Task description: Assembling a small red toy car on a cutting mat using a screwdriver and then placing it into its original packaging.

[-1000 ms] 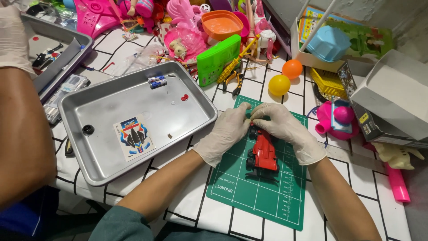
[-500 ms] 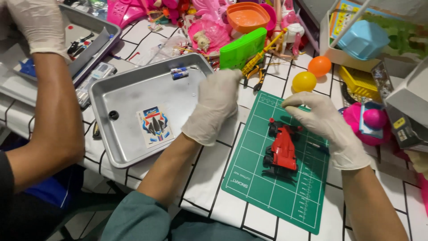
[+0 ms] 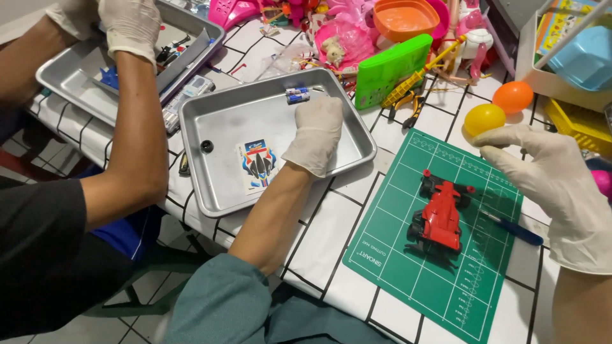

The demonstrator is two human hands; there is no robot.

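Note:
A red toy race car (image 3: 440, 216) lies on a green cutting mat (image 3: 446, 280), with neither hand on it. A blue-handled screwdriver (image 3: 515, 230) rests on the mat to the car's right. My left hand (image 3: 315, 130), gloved, reaches into the metal tray (image 3: 213, 194), knuckles bent and fingertips hidden, just below two small blue-and-silver cylinders (image 3: 298, 95). A car sticker sheet (image 3: 258, 165) and a small black round part (image 3: 207, 146) also lie in the tray. My right hand (image 3: 554, 185), gloved, hovers over the mat's right edge with fingers spread and nothing in it.
Another person's gloved hand (image 3: 131, 25) works over a second metal tray (image 3: 67, 79) at the far left. A yellow ball (image 3: 484, 119), an orange ball (image 3: 513, 97), a green box (image 3: 384, 70), yellow pliers (image 3: 408, 95), an orange bowl (image 3: 406, 18) and pink toys crowd the back.
My left hand left the mat and moved left into the metal tray. My right hand lifted off the red car and drew away to the right.

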